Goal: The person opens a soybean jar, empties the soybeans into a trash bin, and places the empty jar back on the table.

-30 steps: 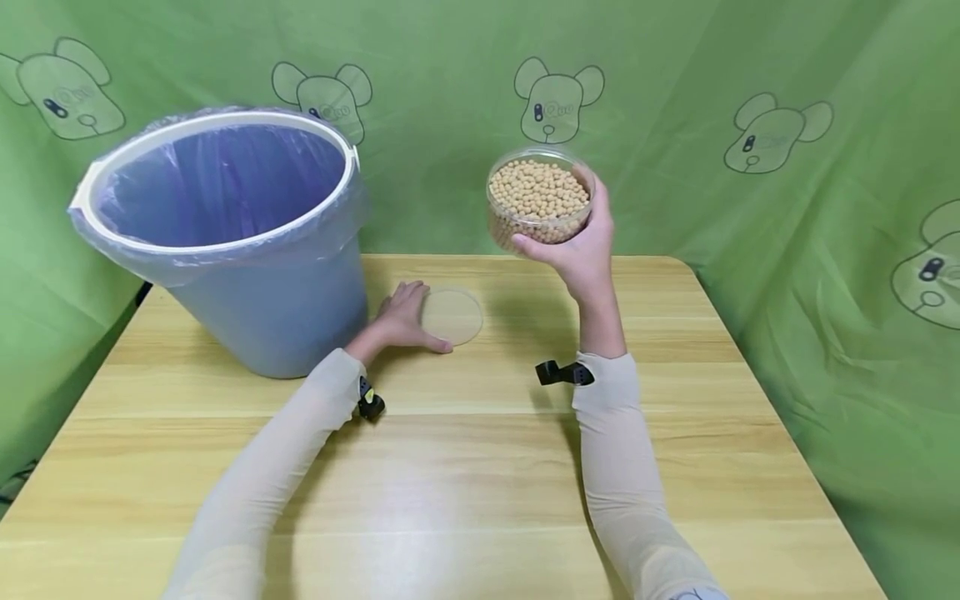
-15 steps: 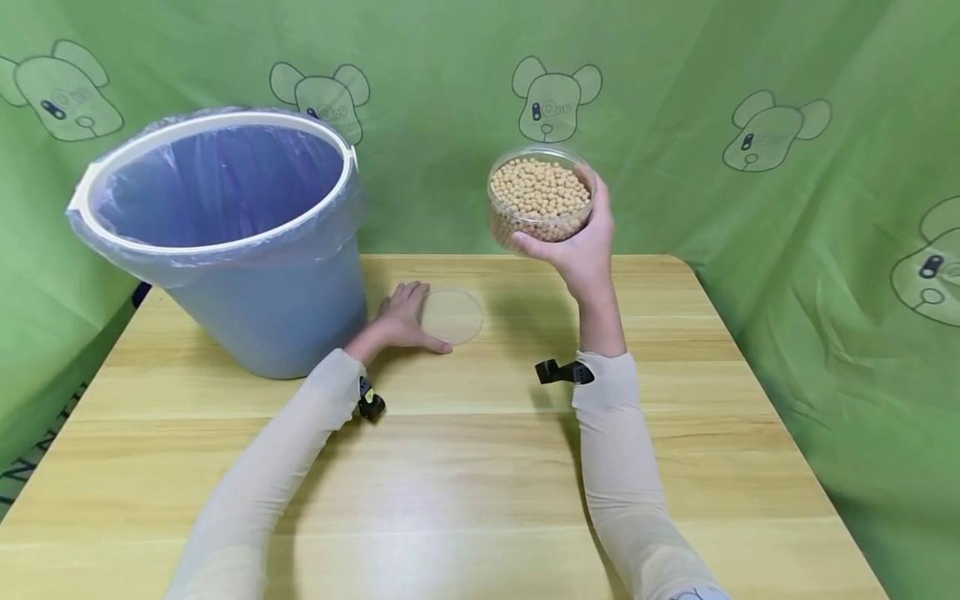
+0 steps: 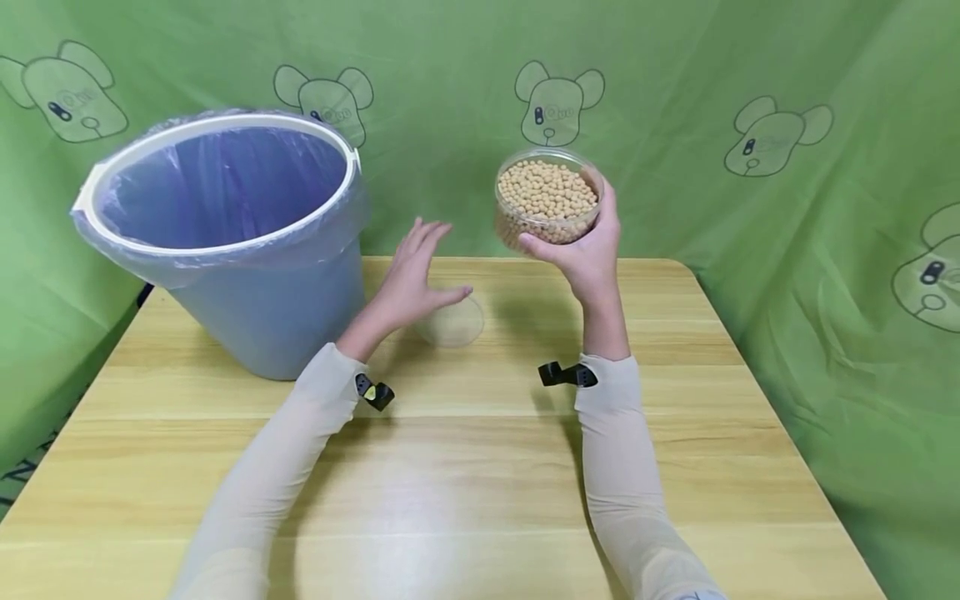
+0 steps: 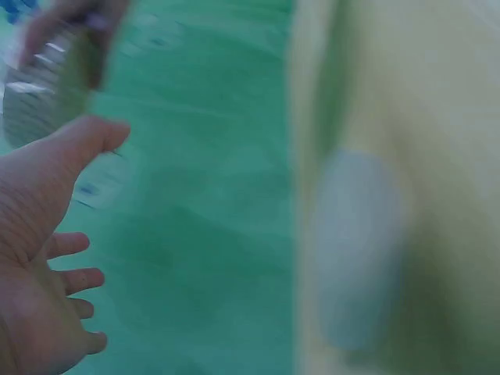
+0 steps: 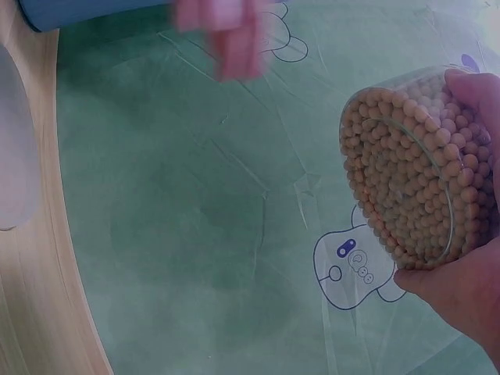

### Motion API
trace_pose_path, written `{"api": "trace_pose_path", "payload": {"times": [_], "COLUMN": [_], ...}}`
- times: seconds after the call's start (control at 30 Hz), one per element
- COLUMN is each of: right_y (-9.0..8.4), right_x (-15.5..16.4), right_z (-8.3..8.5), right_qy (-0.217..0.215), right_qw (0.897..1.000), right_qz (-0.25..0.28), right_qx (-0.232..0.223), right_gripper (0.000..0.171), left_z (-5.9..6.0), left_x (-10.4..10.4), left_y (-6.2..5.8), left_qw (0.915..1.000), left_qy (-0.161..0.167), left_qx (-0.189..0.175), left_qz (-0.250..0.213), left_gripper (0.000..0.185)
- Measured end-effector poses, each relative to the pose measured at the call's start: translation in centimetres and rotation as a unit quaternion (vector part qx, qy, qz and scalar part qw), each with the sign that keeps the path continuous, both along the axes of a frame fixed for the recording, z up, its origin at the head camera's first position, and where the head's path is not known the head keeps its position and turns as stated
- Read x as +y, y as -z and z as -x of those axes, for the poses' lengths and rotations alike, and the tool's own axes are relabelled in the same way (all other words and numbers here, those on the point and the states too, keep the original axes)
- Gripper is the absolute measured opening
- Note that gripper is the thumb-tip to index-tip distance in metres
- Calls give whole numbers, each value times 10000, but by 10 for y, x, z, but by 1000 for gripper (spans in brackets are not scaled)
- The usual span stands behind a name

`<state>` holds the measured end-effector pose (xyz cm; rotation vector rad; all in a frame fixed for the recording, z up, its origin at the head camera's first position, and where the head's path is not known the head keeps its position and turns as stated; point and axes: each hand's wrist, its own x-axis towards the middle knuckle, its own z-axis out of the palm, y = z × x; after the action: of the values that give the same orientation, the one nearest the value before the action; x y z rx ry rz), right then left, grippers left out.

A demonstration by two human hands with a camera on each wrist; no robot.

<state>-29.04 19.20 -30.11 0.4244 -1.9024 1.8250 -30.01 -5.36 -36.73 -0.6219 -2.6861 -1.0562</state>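
We count one clear tub (image 3: 525, 229) of pale beans (image 3: 546, 190), one clear disc (image 3: 456, 327), one bucket (image 3: 277, 292), two hands. The tub's up in the air right of the bucket, right hand (image 3: 588, 246) fingers and thumb clamped round it. Mouth faces up; it's squat, longest span across, roughly level. Left hand (image 3: 412, 283) is above the disc, thumb spread from fingers.

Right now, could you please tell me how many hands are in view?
2: the right hand, gripping the tub of beans, and the left hand, open beside the bucket.
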Motion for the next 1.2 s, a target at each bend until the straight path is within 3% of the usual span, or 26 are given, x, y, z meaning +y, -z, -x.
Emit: {"api": "trace_pose_path", "payload": {"times": [0.1,0.17,0.23,0.3,0.37,0.43,0.5,0.67,0.8,0.93,1.2], "right_y": [0,0,0,0,-1,-2,-3,-3,-4,-7,-34], "right_x": [-1,-1,-1,-2,-3,-4,-5,-8,-12,-17,-36], "right_z": [0,0,0,0,0,0,0,-3,-4,-5,1], "right_qy": [57,103,133,143,131,109,110,67,-71,-200,-495], "right_qw": [10000,9999,9999,9999,9999,9999,9999,9999,9999,9998,9981], "right_qz": [23,28,27,21,26,26,1,-112,-74,-1,-337], "right_qx": [15,29,39,63,94,124,114,0,21,-6,138], "right_gripper": [106,105,105,105,105,105,105,105,103,103,104], "left_z": [-15,-26,-36,-44,-50,-54,-57,-59,-55,-51,-51], "left_x": [0,-3,-7,-13,-20,-27,-35,-51,-60,-63,-62], "left_y": [-30,-48,-62,-73,-80,-82,-82,-73,-68,-65,-64], "left_qw": [9945,9813,9581,9259,8924,8632,8411,8026,7817,7713,7767], "left_qy": [-56,-142,-334,-719,-1265,-1872,-2389,-3104,-3269,-3324,-3358], "left_qx": [1026,1893,2818,3684,4310,4675,4845,5094,5308,5406,5319], "left_qz": [-214,-329,-387,-422,-418,-370,-275,-59,160,485,315], "left_gripper": [83,71,58,46,36,30,27,22,17,18,20]}}
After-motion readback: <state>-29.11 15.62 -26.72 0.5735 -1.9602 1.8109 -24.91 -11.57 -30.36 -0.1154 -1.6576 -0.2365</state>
